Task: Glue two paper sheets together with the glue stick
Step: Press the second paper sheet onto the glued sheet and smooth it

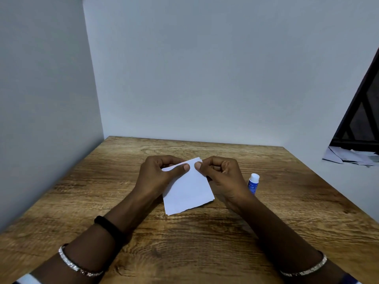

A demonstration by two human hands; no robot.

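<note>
Head view: left hand point(162, 175) and right hand point(220, 177) both pinch the small white paper sheets point(187, 193) at their far edge; judged risk: the sheets slide askew, since the capped blue-and-white glue stick point(253, 183) stands untouched on the wooden table point(287, 201).

White paper sheets point(187, 191) on brown wood-grain table point(205, 242). Glue stick point(253, 183) right of paper: blue body, white cap. Black band point(108, 227) and silver bangle point(75, 265) on left wrist, silver bangle point(307, 268) on right. Walls pale grey-blue.
</note>
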